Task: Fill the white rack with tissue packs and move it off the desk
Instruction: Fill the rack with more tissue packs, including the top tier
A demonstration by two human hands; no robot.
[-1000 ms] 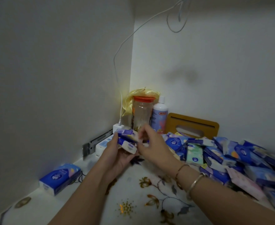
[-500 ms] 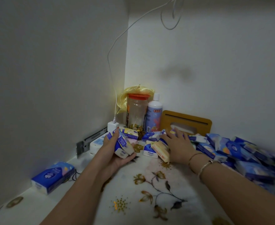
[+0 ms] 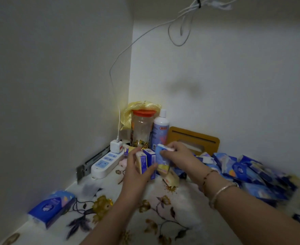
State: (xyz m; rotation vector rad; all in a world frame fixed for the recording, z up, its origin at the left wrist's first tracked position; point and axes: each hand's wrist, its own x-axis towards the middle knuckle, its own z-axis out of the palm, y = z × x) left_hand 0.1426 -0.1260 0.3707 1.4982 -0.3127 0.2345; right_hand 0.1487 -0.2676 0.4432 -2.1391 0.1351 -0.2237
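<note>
Both hands grip tissue packs; right hand (image 3: 176, 154) has lifted one beside left hand's (image 3: 136, 171) stack.

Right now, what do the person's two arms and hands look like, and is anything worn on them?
Both forearms are bare, with no sleeves in view. The left hand shows no rings or jewellery, and its wrist is plain. The right hand has two pieces on its wrist: a thin dark beaded bracelet nearer the hand and a smooth pale metal bangle behind it. No gloves or watch are visible.
</note>
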